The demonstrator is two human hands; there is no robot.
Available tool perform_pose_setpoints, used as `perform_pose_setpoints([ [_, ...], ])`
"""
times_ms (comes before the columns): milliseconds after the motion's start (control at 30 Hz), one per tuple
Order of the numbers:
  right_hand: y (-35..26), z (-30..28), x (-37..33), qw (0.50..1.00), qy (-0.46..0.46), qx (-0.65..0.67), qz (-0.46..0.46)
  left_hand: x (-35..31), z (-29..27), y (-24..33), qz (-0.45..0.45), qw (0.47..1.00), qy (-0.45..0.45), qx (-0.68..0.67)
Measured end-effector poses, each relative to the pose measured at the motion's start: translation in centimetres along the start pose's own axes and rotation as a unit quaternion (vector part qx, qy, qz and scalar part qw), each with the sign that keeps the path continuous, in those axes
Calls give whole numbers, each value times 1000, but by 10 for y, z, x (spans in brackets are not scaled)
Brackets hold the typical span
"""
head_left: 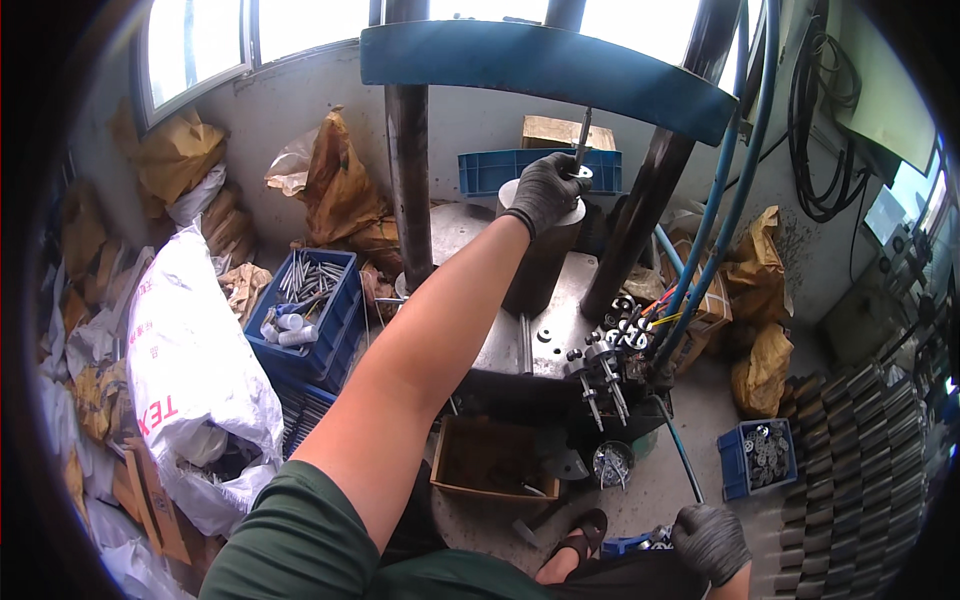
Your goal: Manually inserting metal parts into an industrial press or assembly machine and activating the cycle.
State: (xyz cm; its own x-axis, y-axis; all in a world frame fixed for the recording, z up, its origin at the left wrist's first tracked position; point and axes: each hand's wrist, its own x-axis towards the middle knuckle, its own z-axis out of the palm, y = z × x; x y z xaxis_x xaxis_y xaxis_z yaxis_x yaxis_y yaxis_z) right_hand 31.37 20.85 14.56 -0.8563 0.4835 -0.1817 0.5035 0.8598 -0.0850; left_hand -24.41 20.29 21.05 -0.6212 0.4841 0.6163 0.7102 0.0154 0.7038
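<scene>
My left hand [545,192], in a dark grey glove, is stretched out to a press. Its fingers are closed around the lower part of a thin upright metal rod [583,135], where a small pale round part [584,174] shows. Beneath it lies a light round plate [572,214] on top of a dark post [542,265]. My fingertips are partly hidden by the back of the hand. Low on the right, my gloved right hand [711,543] is closed at the lower end of a slanting lever [680,450].
A blue crossbeam [545,75] on dark columns [408,185] spans the press. Blue hoses [712,250] run down its right side. Bins of metal rods [308,278] and a white sack [195,360] stand left. Stacked metal parts [850,460] and a blue crate [735,465] are right.
</scene>
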Motion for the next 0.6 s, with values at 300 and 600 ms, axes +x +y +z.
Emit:
perform_pose_setpoints([
  [300, -4, -21, 5, 1000, -19, -8, 13, 2, 2, -4, -7, 1000, -8, -19],
  [600, 0, -26, 6, 996, 62, 63, -2, 0, -2, 2, -7, 1000, -20, -1],
])
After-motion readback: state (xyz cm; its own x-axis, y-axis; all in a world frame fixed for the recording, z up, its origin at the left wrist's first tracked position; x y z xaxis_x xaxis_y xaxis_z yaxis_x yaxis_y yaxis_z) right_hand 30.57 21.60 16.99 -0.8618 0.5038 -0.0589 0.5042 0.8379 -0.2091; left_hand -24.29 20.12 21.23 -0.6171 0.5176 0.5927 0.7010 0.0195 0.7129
